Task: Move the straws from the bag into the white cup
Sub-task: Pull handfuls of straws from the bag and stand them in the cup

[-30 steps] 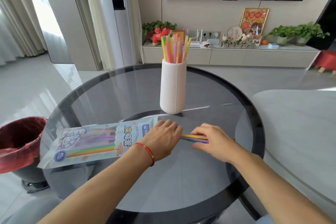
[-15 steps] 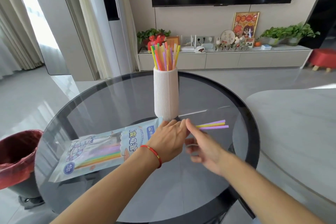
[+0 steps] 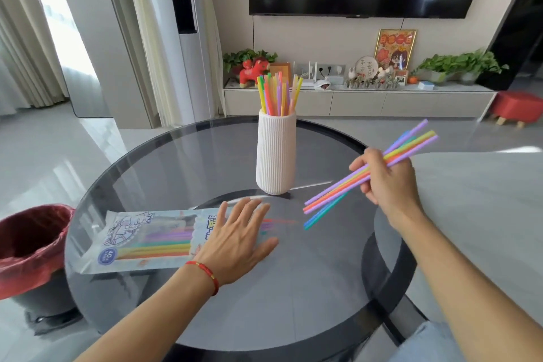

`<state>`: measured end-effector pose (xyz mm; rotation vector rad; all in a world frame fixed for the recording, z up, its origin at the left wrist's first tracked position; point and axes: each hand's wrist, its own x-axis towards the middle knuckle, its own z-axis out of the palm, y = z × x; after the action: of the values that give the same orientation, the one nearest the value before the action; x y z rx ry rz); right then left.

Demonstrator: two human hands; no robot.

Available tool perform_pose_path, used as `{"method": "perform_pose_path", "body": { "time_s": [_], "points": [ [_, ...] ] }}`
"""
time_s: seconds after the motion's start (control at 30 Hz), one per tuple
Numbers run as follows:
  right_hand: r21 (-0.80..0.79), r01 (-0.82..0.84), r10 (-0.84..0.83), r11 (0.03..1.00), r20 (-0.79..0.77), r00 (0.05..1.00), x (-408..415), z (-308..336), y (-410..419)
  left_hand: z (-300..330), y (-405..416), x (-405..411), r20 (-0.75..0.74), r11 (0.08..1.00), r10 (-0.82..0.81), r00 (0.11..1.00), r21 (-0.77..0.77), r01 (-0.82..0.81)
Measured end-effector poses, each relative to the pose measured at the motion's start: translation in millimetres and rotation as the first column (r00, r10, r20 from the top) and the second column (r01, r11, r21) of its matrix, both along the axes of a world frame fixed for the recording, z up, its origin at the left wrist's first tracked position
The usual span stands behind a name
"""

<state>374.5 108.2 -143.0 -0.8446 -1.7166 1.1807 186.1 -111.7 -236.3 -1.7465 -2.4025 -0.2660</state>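
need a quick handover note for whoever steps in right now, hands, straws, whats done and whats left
Left hand: open, flat on the mouth end of the bag, pinning it to the glass table.
Right hand: grips a bunch of straws, fully out of the bag, in the air right of the white cup.
Done: many straws already stand in the cup.
Left: drop this bunch in, then pull the ones remaining in the bag.
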Motion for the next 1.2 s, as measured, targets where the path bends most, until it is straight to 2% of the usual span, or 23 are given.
{"method": "perform_pose_path", "body": {
  "time_s": [0.13, 0.23, 0.3, 0.4, 0.5, 0.57, 0.63, 0.7, 0.8, 0.87, 1.0, 1.2],
  "points": [
    [0.267, -0.129, 0.064, 0.955, 0.238, 0.969, -13, 39, -2, 1, -1, 0, 0.036, 0.997, -0.001, 0.999, 0.075, -0.002],
    [0.319, -0.250, 0.081, 0.914, 0.461, 0.884, -30, 37, -21, -1, -5, 0, 0.044, 0.996, 0.004, 0.999, 0.089, -0.008],
    [0.332, -0.290, 0.072, 0.897, 0.538, 0.840, -39, 27, -32, -2, -8, -1, 0.041, 0.995, 0.016, 0.999, 0.096, -0.020],
    [0.312, -0.269, 0.088, 0.911, 0.491, 0.867, -42, 20, -34, 0, -9, -3, 0.030, 0.996, 0.020, 0.999, 0.087, -0.023],
    [0.232, -0.301, 0.143, 0.925, 0.523, 0.840, -43, 16, -34, 1, -8, -6, 0.033, 0.997, 0.020, 0.999, 0.075, -0.023],
    [0.228, -0.271, 0.126, 0.935, 0.500, 0.857, -43, 21, -30, 3, -6, -10, 0.037, 0.996, 0.023, 0.999, 0.080, -0.026],
    [0.276, -0.183, 0.078, 0.944, 0.351, 0.933, -45, 39, -18, 7, -4, -12, 0.053, 0.994, 0.025, 0.998, 0.102, -0.030],
    [0.287, -0.073, 0.043, 0.955, 0.111, 0.993, -50, 65, -5, 11, -2, -13, 0.078, 0.991, 0.023, 0.997, 0.128, -0.033],
    [0.252, 0.042, 0.004, 0.967, -0.182, 0.983, -64, 104, 12, 16, -2, -15, 0.131, 0.985, 0.025, 0.991, 0.168, -0.047],
    [0.241, 0.072, -0.009, 0.968, -0.255, 0.967, -76, 121, 19, 16, -3, -16, 0.149, 0.983, 0.029, 0.988, 0.176, -0.055],
    [0.269, 0.066, -0.014, 0.961, -0.191, 0.982, -102, 134, 22, 18, -5, -17, 0.149, 0.981, 0.050, 0.988, 0.178, -0.076],
    [0.352, -0.054, -0.006, 0.935, 0.166, 0.986, -137, 136, 12, 17, -6, -18, 0.160, 0.977, 0.062, 0.985, 0.191, -0.093]
  ]
}}
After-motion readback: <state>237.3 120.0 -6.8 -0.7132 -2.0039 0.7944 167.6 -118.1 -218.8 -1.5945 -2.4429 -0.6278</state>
